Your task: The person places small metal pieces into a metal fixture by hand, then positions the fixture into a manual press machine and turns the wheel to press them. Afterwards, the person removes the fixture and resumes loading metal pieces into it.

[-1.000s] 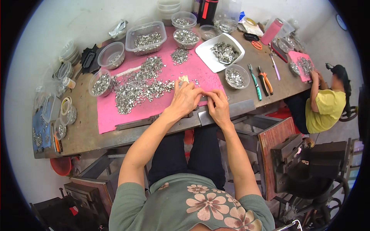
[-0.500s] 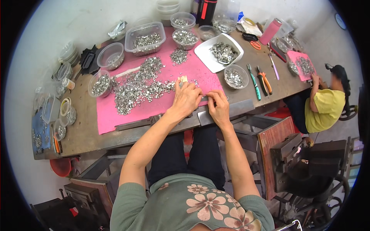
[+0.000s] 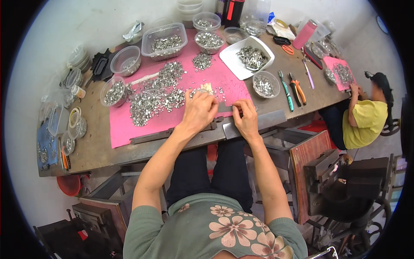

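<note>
We rest both hands at the near edge of the pink mat (image 3: 129, 129) on the desk (image 3: 95, 149). Our left hand (image 3: 199, 111) lies palm down with fingers curled, its fingertips touching a few small metal parts (image 3: 207, 91) just beyond it; whether it pinches one we cannot tell. Our right hand (image 3: 246, 117) sits just beside it, fingers bent together, the thumb and forefinger seeming to pinch something tiny at the mat's edge, too small to make out. Beyond and to the left of our left hand spreads the big heap of metal parts (image 3: 157, 93). Farther left stands a round clear bowl (image 3: 114, 92) of the same parts. Beyond our right hand stand a smaller round bowl (image 3: 265, 84) and a white square tray (image 3: 246, 58), both holding parts. To the right of our right hand lie a green-handled tool (image 3: 285, 90) and orange-handled pliers (image 3: 297, 88). Well off to the right, another person (image 3: 364, 118) in a yellow shirt works at the desk's far end.
</note>
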`<state>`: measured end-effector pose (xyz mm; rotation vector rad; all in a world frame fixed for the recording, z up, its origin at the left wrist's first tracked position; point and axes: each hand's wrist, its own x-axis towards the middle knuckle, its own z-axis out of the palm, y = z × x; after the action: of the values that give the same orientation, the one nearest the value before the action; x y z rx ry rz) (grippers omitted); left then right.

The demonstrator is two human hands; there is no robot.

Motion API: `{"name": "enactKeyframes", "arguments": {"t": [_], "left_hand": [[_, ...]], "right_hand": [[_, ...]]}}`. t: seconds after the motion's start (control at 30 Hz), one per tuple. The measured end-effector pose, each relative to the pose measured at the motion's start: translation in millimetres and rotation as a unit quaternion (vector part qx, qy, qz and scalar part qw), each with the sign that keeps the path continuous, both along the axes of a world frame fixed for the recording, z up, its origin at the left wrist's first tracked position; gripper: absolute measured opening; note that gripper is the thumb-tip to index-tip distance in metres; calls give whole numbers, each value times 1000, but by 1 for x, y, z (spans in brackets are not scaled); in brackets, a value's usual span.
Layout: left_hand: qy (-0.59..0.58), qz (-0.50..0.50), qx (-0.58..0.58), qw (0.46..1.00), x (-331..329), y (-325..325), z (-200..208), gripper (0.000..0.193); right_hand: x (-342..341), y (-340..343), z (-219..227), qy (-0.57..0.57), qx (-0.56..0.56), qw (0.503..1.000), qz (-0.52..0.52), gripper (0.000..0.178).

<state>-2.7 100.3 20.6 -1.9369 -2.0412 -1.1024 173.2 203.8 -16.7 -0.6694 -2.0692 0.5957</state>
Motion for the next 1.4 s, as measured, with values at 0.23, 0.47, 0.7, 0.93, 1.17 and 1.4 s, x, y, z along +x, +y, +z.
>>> {"name": "enactKeyframes", "arguments": {"t": [0.23, 0.47, 0.7, 0.93, 1.17, 1.4], "left_hand": [[-51, 0, -24, 998, -10, -61, 6, 5], [-37, -24, -1, 999, -9, -77, 1, 10], [1, -16, -7, 1000, -5, -75, -4, 11], [-5, 3, 6, 1000, 0, -75, -8, 11], [-33, 18, 34, 999, 5, -80, -15, 15], [-119, 12, 72, 990, 3, -83, -27, 19]], "right_hand": [[-12, 4, 4, -96, 80, 990, -59, 15], [-12, 5, 9, -142, 72, 985, -67, 12], [-12, 2, 10, -155, 83, 982, -70, 12], [-8, -4, 19, -141, 119, 982, -48, 10], [-27, -51, 31, -15, 22, 988, 154, 13], [-36, -66, 24, -39, 101, 984, 145, 13]]}}
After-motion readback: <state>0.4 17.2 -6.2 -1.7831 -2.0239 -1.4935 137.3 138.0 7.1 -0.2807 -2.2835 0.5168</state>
